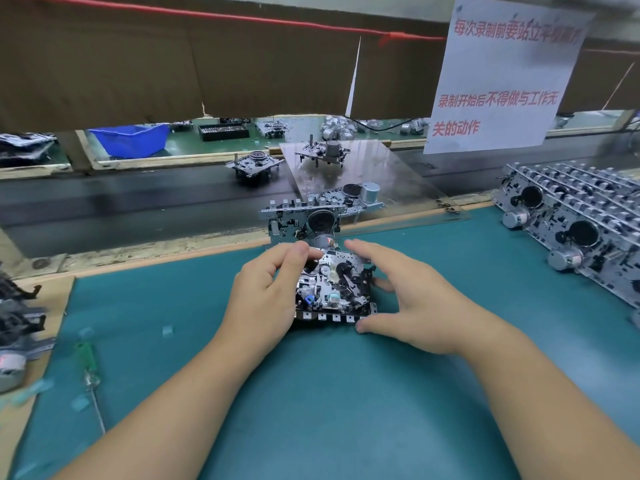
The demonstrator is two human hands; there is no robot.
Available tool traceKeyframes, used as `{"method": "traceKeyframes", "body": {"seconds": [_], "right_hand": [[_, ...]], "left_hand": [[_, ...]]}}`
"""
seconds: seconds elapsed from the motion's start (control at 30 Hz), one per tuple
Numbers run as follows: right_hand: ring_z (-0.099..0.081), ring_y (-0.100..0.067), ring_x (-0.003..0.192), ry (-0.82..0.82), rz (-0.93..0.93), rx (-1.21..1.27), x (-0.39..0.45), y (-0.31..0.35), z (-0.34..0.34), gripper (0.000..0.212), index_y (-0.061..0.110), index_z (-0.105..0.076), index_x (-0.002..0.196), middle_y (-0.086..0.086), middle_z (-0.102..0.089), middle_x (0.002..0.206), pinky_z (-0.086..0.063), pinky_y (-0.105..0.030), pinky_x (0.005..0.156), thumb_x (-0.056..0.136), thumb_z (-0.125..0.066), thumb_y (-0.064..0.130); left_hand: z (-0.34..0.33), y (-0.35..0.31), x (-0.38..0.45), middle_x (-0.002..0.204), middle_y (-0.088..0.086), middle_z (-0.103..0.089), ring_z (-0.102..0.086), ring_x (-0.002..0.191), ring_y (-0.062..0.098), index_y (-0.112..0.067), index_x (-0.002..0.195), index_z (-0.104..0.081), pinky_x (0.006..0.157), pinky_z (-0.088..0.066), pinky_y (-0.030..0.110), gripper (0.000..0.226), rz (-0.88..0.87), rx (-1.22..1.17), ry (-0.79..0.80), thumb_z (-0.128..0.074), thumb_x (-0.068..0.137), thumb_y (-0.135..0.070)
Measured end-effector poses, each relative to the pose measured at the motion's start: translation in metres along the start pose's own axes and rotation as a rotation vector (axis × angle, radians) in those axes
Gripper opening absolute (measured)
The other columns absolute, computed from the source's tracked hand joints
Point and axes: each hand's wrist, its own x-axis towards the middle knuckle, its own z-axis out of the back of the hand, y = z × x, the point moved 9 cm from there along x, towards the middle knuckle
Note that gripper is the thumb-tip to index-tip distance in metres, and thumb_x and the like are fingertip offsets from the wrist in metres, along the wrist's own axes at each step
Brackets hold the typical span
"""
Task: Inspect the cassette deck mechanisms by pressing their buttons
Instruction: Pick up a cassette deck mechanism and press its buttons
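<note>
It was a factory assembly line: a black conveyor belt (138, 202) carried cassette mechanisms (254, 166), finished units were stacked (571, 223) on the green-matted counter (311, 393), beneath a posted notice (502, 81).

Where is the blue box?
In the head view, the blue box sits far back on the left, on the green bench beyond the dark conveyor belt, just under the brown cardboard.

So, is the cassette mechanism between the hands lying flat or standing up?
Lying flat. The cassette mechanism rests on the green mat, gears facing up, button row toward the person. Another mechanism behind it stands upright.
</note>
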Motion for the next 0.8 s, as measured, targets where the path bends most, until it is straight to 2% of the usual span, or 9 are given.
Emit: {"method": "traceKeyframes", "body": {"seconds": [0.1,0.17,0.27,0.37,0.43,0.5,0.53,0.63,0.8], "right_hand": [[-0.025,0.006,0.144,-0.010,0.008,0.044,0.000,0.001,0.002,0.104,0.062,-0.021,0.145,0.025,-0.024,0.158,-0.041,-0.031,0.114,0.073,-0.088,0.026],[-0.022,0.012,0.143,0.014,0.015,0.107,-0.002,0.003,0.003,0.104,0.069,-0.022,0.141,0.029,-0.013,0.161,-0.041,-0.023,0.110,0.069,-0.090,0.035],[-0.032,0.015,0.138,0.000,0.022,0.163,-0.005,0.005,0.007,0.075,0.057,-0.052,0.131,0.028,-0.013,0.162,-0.042,-0.017,0.106,0.066,-0.088,0.045],[-0.044,0.012,0.131,-0.080,0.000,0.179,-0.005,0.002,0.014,0.045,0.039,-0.069,0.108,0.020,-0.029,0.157,-0.049,-0.021,0.103,0.068,-0.089,0.037],[-0.039,0.013,0.134,-0.093,-0.011,0.200,-0.005,0.001,0.014,0.051,0.040,-0.065,0.114,0.019,-0.035,0.152,-0.051,-0.024,0.102,0.069,-0.089,0.035],[-0.035,0.013,0.136,-0.071,-0.018,0.198,-0.005,0.001,0.011,0.067,0.047,-0.057,0.127,0.022,-0.035,0.149,-0.049,-0.020,0.101,0.068,-0.088,0.040],[-0.034,0.013,0.137,-0.068,-0.018,0.182,-0.005,0.002,0.010,0.067,0.047,-0.058,0.127,0.021,-0.036,0.148,-0.049,-0.018,0.101,0.068,-0.088,0.042],[-0.036,0.010,0.137,-0.105,-0.015,0.167,-0.005,0.002,0.013,0.051,0.038,-0.065,0.111,0.018,-0.043,0.141,-0.050,-0.019,0.100,0.066,-0.087,0.045],[-0.030,0.005,0.142,-0.123,0.005,0.118,-0.006,0.010,0.015,0.045,0.036,-0.059,0.102,0.019,-0.046,0.133,-0.050,-0.034,0.104,0.068,-0.088,0.039]], "left_hand": [[-0.001,0.001,0.000,0.099,-0.024,-0.074,-0.065,0.101,-0.003,-0.040,0.097,-0.076,0.086,-0.045,0.015,0.033,0.000,-0.008,0.009,-0.046,0.098,-0.053],[-0.001,0.001,-0.001,0.100,-0.022,-0.075,-0.066,0.102,0.000,-0.037,0.099,-0.078,0.093,-0.049,0.027,0.033,-0.001,-0.004,0.010,-0.047,0.100,-0.050],[-0.003,0.001,-0.002,0.096,-0.017,-0.076,-0.069,0.097,0.009,-0.037,0.099,-0.078,0.094,-0.053,0.040,0.034,0.016,-0.001,0.028,-0.047,0.099,-0.052],[-0.004,0.000,-0.003,0.089,-0.017,-0.074,-0.066,0.087,0.007,-0.039,0.091,-0.075,0.085,-0.052,0.033,0.032,0.005,0.009,0.026,-0.047,0.097,-0.053],[-0.003,-0.002,-0.003,0.082,-0.019,-0.069,-0.060,0.078,0.003,-0.036,0.088,-0.070,0.074,-0.047,0.026,0.029,-0.025,0.019,0.025,-0.047,0.098,-0.051],[-0.004,-0.005,-0.004,0.077,-0.019,-0.063,-0.054,0.072,0.001,-0.032,0.085,-0.063,0.070,-0.043,0.027,0.025,-0.043,0.005,0.031,-0.048,0.100,-0.047],[-0.005,-0.006,-0.004,0.077,-0.019,-0.062,-0.054,0.073,0.002,-0.032,0.086,-0.062,0.071,-0.043,0.029,0.024,-0.045,-0.011,0.037,-0.049,0.100,-0.046],[-0.005,-0.007,-0.003,0.083,-0.021,-0.067,-0.058,0.079,0.000,-0.037,0.090,-0.067,0.075,-0.046,0.021,0.021,-0.065,-0.005,0.050,-0.051,0.100,-0.045],[-0.002,-0.006,-0.004,0.064,-0.021,-0.056,-0.051,0.061,-0.001,-0.032,0.087,-0.052,0.062,-0.040,0.019,0.019,-0.047,-0.065,0.009,-0.056,0.100,-0.044]]}}
